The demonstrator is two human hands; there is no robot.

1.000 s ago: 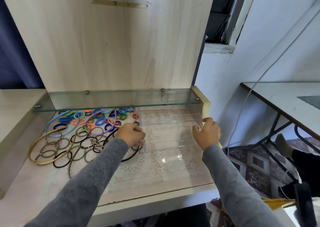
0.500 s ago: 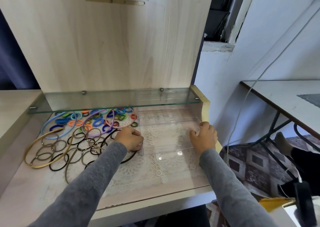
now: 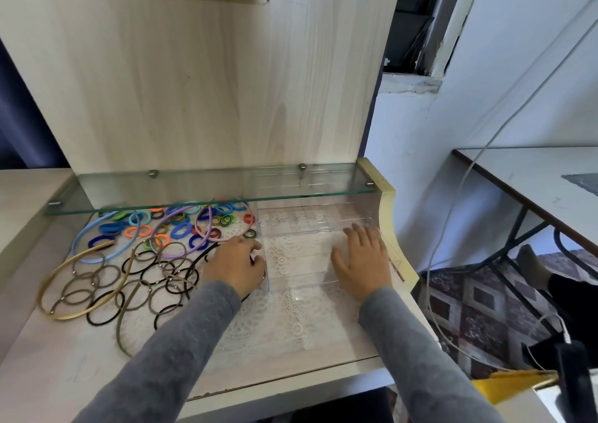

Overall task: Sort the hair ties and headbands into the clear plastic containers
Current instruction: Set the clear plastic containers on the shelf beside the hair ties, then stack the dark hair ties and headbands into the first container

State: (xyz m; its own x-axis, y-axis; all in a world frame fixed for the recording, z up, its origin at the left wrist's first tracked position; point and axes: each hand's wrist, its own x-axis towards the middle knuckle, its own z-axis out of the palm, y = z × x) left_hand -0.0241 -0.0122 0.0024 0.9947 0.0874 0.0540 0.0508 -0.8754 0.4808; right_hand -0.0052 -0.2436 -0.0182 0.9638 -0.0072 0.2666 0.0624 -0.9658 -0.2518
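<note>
My left hand curls round the left wall of the clear plastic container, thumb and fingers closed on its near corner. My right hand lies flat on the container's right part, fingers straight and holding nothing. The container sits on the lace mat, its far end under the glass shelf. It looks empty, and I cannot count its dividers through the clear plastic. Left of the container, the coloured and brown hair ties lie spread in a loose heap, the nearest of them close beside its wall. The headbands arc through and beyond that heap, farther from the container. Sorting has not yet begun; the step in hand seems to be seating the container. To do it well, I should slide it flat rather than lift it, with even pressure from both hands, and keep its left wall off the ties. Enough of its mouth should stay out from under the shelf for dropping items in.
</note>
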